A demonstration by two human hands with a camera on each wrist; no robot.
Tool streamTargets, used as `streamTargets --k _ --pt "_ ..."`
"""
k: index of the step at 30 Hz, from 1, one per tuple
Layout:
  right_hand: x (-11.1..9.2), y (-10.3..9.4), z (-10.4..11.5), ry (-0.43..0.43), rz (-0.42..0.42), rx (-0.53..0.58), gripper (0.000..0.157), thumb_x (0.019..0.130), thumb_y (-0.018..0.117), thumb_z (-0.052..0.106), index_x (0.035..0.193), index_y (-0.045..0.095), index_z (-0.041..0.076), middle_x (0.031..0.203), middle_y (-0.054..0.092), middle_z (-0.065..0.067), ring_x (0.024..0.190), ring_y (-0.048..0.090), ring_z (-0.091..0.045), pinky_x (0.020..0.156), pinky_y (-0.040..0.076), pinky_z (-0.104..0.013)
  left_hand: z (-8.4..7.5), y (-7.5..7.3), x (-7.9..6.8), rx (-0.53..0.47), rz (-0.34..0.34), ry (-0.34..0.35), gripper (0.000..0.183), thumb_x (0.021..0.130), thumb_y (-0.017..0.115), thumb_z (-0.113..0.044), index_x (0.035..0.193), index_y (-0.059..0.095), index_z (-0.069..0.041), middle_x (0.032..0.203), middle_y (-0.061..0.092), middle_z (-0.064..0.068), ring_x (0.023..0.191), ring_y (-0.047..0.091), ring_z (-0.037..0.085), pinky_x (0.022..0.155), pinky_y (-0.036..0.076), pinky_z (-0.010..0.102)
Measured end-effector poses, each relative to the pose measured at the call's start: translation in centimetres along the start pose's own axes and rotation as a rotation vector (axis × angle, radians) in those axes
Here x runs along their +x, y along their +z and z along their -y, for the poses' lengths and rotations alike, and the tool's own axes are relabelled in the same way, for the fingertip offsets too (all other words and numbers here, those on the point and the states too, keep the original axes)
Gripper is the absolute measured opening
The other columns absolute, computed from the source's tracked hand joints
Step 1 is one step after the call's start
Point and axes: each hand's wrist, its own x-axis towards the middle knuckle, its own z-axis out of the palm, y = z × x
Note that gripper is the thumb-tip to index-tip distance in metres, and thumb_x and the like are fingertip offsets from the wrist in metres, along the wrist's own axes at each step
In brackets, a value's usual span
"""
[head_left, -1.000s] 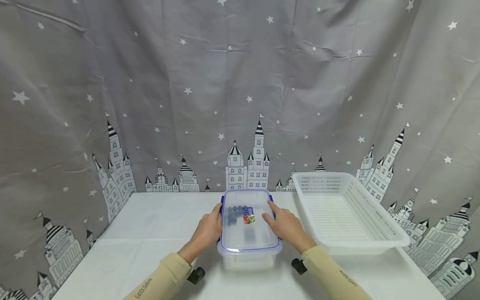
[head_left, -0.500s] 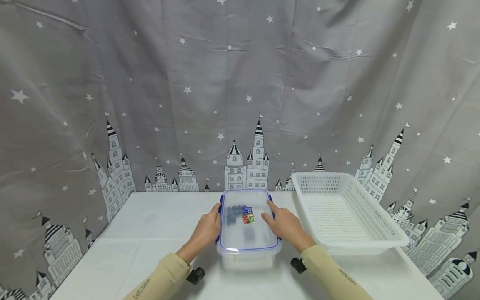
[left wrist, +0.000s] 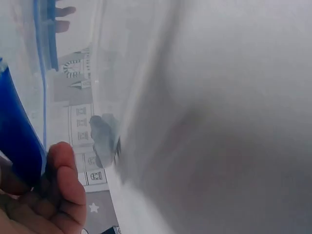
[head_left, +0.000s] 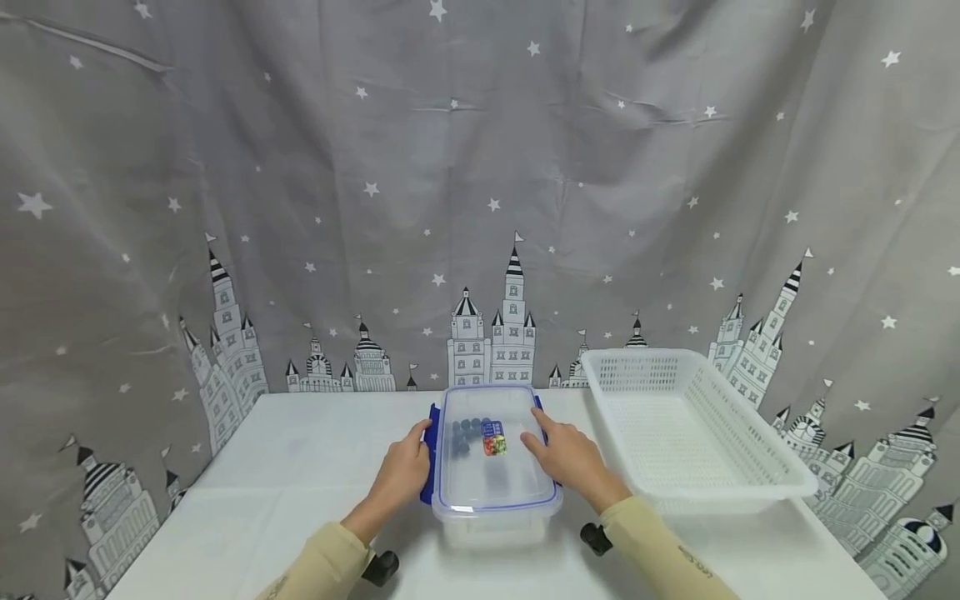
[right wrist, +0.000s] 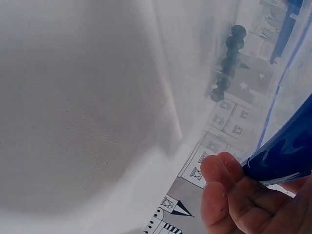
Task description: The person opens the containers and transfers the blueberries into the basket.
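Note:
A clear plastic food storage container with a blue-edged lid stands on the white table. Several dark bluish balls show blurred through it. On its left side the blue latch is swung outward, away from the wall. My left hand holds this latch, with curled fingers at its lower edge in the left wrist view. My right hand is at the other long side, its thumb over the lid. There, in the right wrist view, its fingers curl under the right blue latch.
A white perforated plastic basket stands on the right of the table, close to my right forearm. Behind the table hangs a grey curtain printed with stars and castles. A colourful label is on the lid.
My left hand has moved slightly left, and the left latch has swung outward from the container's side. My right hand stays at the right edge. The head view has tilted up slightly.

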Motion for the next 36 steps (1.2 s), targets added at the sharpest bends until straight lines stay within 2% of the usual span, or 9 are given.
streamTargets --k 2,5,10,14,18,21,24,29,36 --pt "-0.1 0.1 -0.1 -0.008 0.004 0.001 0.064 0.1 0.052 0.05 0.153 0.044 0.015 0.132 0.063 -0.024 0.108 0.066 -0.036 0.076 0.052 -0.047 0.0 0.0 -0.2 0.032 -0.023 -0.004 0.045 0.101 0.04 -0.008 0.144 0.05 0.0 0.098 0.07 0.019 0.072 0.061 0.02 0.07 0.052 0.04" --pt "-0.1 0.1 -0.3 -0.013 -0.009 0.007 0.064 0.1 0.052 0.05 0.153 0.045 0.015 0.132 0.063 -0.024 0.112 0.065 -0.038 0.08 0.052 -0.049 0.1 0.0 -0.2 0.068 -0.055 -0.002 0.045 0.098 0.042 -0.008 0.14 0.054 0.0 0.079 0.065 0.007 0.065 0.056 0.017 0.065 0.049 0.038" --pt "-0.2 0.2 -0.5 0.001 -0.019 -0.007 0.063 0.1 0.053 0.049 0.152 0.046 0.015 0.131 0.064 -0.023 0.109 0.066 -0.037 0.077 0.053 -0.048 0.2 -0.1 -0.1 0.086 -0.053 -0.003 0.043 0.096 0.044 -0.009 0.135 0.058 0.003 0.074 0.06 0.003 0.06 0.052 0.016 0.058 0.044 0.033" --pt "-0.2 0.1 -0.5 -0.009 -0.01 -0.004 0.064 0.1 0.053 0.049 0.153 0.045 0.014 0.13 0.064 -0.024 0.1 0.067 -0.033 0.071 0.051 -0.045 -0.1 -0.2 0.0 0.123 -0.068 0.001 0.04 0.095 0.046 -0.011 0.129 0.062 0.003 0.085 0.068 0.008 0.073 0.061 0.02 0.069 0.05 0.039" --pt "-0.2 0.2 -0.4 -0.014 -0.008 0.0 0.064 0.1 0.052 0.049 0.153 0.045 0.014 0.131 0.064 -0.024 0.101 0.067 -0.033 0.073 0.052 -0.045 -1.2 -0.3 -0.3 0.119 -0.064 0.005 0.041 0.098 0.05 -0.017 0.132 0.061 0.003 0.105 0.07 0.015 0.092 0.067 0.029 0.081 0.054 0.047" --pt "-0.1 0.3 -0.3 -0.015 -0.01 -0.002 0.064 0.1 0.053 0.049 0.153 0.045 0.014 0.131 0.064 -0.024 0.102 0.067 -0.033 0.074 0.052 -0.046 -2.1 -0.2 -0.5 0.126 -0.055 0.006 0.044 0.1 0.052 -0.023 0.137 0.057 0.001 0.119 0.067 0.018 0.107 0.066 0.036 0.09 0.053 0.051" --pt "0.0 0.3 -0.3 -0.011 -0.004 -0.004 0.065 0.1 0.053 0.05 0.153 0.045 0.014 0.131 0.064 -0.024 0.096 0.066 -0.029 0.071 0.051 -0.043 -2.9 0.2 -0.5 0.16 -0.052 0.025 0.049 0.1 0.053 -0.029 0.14 0.055 -0.001 0.127 0.063 0.02 0.118 0.061 0.039 0.097 0.049 0.055" --pt "0.0 0.2 -0.3 -0.003 0.006 0.006 0.066 0.1 0.052 0.052 0.154 0.044 0.015 0.134 0.062 -0.024 0.095 0.066 -0.027 0.071 0.051 -0.043 -3.5 0.7 -0.4 0.217 -0.048 0.051 0.054 0.099 0.055 -0.036 0.142 0.053 -0.004 0.125 0.063 0.019 0.114 0.062 0.037 0.094 0.051 0.053" --pt "-0.1 0.2 -0.3 -0.003 0.001 0.02 0.066 0.1 0.052 0.051 0.154 0.044 0.015 0.135 0.061 -0.024 0.099 0.067 -0.03 0.074 0.052 -0.045 -3.5 1.2 -0.2 0.262 -0.026 0.029 0.059 0.096 0.057 -0.036 0.145 0.05 -0.005 0.128 0.061 0.022 0.112 0.062 0.038 0.092 0.051 0.053"
